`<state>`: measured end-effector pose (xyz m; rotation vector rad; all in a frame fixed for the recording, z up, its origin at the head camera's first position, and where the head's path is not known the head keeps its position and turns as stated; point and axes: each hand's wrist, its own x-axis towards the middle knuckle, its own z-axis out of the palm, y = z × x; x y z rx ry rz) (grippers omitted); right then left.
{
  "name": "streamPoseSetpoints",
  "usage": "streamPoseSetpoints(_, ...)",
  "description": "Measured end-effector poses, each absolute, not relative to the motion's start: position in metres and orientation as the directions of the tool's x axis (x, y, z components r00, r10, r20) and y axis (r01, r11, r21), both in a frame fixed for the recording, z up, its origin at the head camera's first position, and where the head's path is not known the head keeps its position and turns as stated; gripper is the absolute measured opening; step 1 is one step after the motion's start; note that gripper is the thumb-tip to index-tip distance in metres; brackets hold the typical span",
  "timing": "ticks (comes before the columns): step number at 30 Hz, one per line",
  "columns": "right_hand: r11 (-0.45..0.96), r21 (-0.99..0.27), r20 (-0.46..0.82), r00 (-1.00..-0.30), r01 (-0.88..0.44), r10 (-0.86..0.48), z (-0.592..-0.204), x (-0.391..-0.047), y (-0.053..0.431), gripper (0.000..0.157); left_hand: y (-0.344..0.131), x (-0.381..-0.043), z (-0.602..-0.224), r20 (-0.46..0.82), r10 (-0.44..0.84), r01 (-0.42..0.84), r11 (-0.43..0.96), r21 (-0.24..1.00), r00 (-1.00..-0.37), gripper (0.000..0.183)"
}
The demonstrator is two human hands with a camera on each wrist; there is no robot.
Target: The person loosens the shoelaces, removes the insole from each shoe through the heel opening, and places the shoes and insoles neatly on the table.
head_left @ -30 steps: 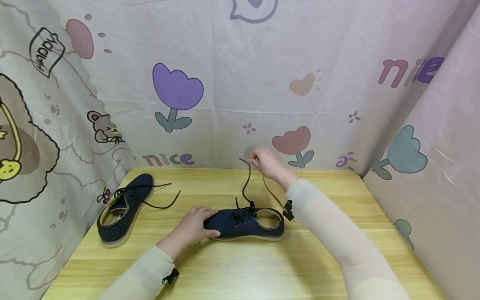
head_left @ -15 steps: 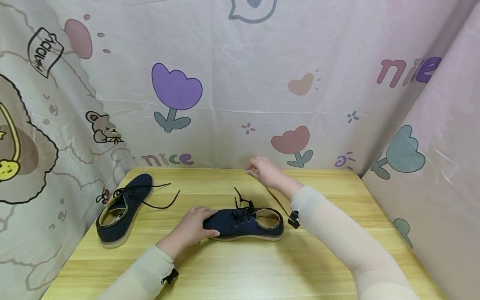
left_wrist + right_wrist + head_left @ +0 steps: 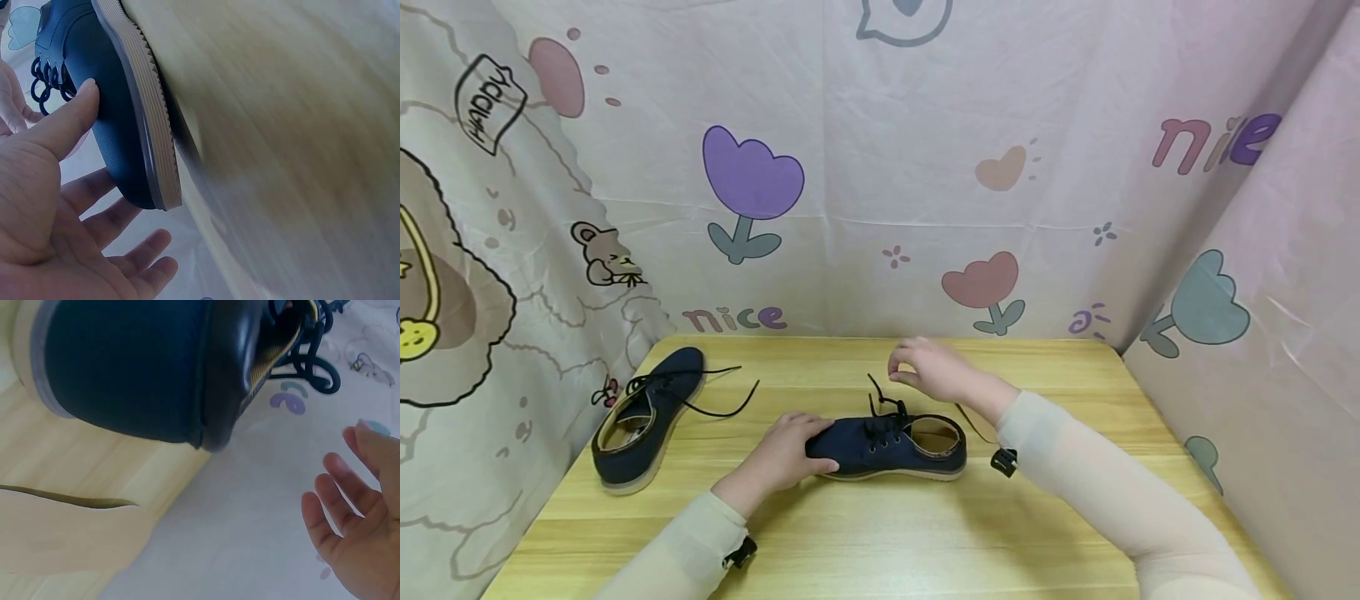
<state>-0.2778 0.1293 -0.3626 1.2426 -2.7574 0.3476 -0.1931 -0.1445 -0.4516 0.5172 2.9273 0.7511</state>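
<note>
A navy lace-up shoe [image 3: 857, 450] lies along the wooden table, toe to the left, its dark laces [image 3: 887, 407] loosely looped with ends standing up. My left hand [image 3: 788, 452] grips its toe. In the left wrist view the thumb [image 3: 78, 115] presses the shoe's side while fingers reach round the toe. Behind the laces, my right hand [image 3: 936, 371] hovers with loosely bent fingers and holds nothing. The right wrist view shows that hand [image 3: 362, 519] apart from the shoe's heel [image 3: 125, 369] and the looped laces [image 3: 312, 369].
A second navy shoe [image 3: 643, 433] stands at the left of the table [image 3: 880, 542], laces trailing right. Behind the heel, partly hidden by my right arm, lies a flat beige piece [image 3: 69, 534] with a curved edge. A printed curtain [image 3: 850, 167] encloses the back and sides.
A second ago my right hand pinched a lace and held it up. It has let go, the lace has dropped, and the hand has come down nearer the shoe. The left hand stays put.
</note>
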Motion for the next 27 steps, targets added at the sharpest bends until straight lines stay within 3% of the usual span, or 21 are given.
streamPoseSetpoints(9,0.534,-0.145,0.140,-0.552,-0.833,-0.822,-0.371,-0.261,0.132,0.009,-0.144,-0.193,-0.452,0.002,0.331,0.293,0.832,0.472,-0.944,0.070)
streamPoseSetpoints(27,0.480,-0.077,0.048,-0.484,-0.874,-0.874,-0.377,-0.243,0.134,0.006,-0.144,-0.193,-0.452,0.008,0.332,0.296,0.832,0.469,-0.943,0.070)
